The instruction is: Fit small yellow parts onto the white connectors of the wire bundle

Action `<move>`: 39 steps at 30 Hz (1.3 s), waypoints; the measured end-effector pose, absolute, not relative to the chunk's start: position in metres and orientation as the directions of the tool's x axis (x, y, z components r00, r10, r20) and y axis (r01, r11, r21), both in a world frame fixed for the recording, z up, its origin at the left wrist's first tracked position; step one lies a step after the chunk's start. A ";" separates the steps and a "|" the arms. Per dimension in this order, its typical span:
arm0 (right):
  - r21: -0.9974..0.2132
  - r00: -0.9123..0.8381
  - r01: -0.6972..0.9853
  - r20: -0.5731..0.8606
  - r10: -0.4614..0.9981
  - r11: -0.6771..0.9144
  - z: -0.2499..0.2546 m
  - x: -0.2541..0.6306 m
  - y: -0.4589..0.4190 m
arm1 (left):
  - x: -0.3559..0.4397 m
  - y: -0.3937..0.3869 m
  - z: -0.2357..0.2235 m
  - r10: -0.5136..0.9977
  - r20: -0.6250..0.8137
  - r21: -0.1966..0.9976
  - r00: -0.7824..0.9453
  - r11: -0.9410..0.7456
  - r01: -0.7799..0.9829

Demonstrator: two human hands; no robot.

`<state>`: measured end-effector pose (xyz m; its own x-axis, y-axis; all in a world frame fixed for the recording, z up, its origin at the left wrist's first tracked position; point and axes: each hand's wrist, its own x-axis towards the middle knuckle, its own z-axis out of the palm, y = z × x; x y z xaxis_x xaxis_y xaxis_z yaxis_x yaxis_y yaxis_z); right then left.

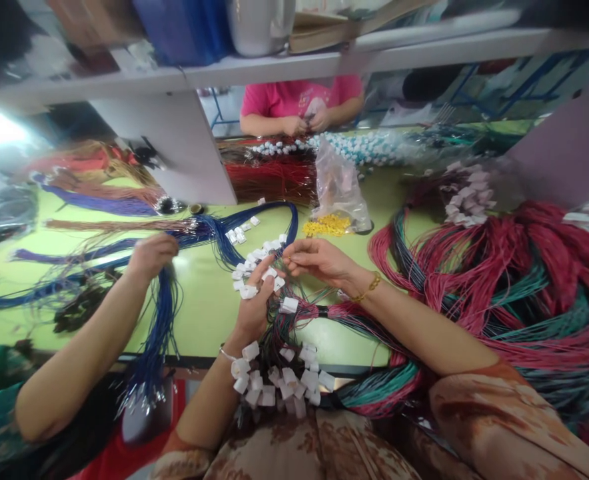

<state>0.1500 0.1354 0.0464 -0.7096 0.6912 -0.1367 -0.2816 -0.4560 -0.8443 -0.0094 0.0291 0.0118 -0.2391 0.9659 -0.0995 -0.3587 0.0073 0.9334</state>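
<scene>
My left hand (255, 308) is closed around thin wires with white connectors (248, 292) that stick out about its fingers. Just right of it, my right hand (320, 259) is pinched, fingertips close to my left fingers; what lies between them is too small to make out. Below my hands hangs a bundle of dark wires ending in many white connectors (287, 383), over the table's front edge. A red, green and black wire bundle (347, 315), tied with a black band, runs to the right under my right forearm.
A small heap of yellow pieces (328, 225) lies before a clear plastic bag (342, 187). Large pink and green wire bundles (504, 280) cover the right. At left, a co-worker's hand (152, 255) is over blue wires (162, 313). Another person in pink (302, 100) sits opposite, beneath a shelf (324, 70).
</scene>
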 end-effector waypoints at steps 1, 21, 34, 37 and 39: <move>-0.838 -0.721 -0.279 -0.139 0.678 -0.469 0.047 0.150 0.134 | -0.009 0.029 0.012 0.966 -0.099 0.927 -0.237 0.004 -0.374; -0.997 -0.611 -0.064 0.064 0.789 0.032 0.053 0.140 0.114 | -0.012 0.037 0.012 0.933 -0.161 0.896 -0.321 0.002 -0.444; -0.792 -0.523 0.127 0.458 0.719 0.597 0.053 0.140 0.099 | -0.010 0.028 0.014 0.946 -0.077 0.949 -0.315 -0.027 -0.314; -0.820 -0.529 0.127 0.420 0.737 0.558 0.053 0.140 0.098 | -0.010 0.028 0.014 0.949 -0.045 0.955 -0.313 -0.051 -0.292; -0.835 -0.528 0.122 0.403 0.748 0.536 0.052 0.140 0.098 | -0.010 0.028 0.014 0.945 -0.007 0.963 -0.326 -0.081 -0.256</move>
<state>0.1402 0.0978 0.0523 -0.5278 0.7475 0.4033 0.1217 0.5364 -0.8351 -0.0099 0.0279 0.0141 -0.3263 0.9452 -0.0075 -0.2560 -0.0808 0.9633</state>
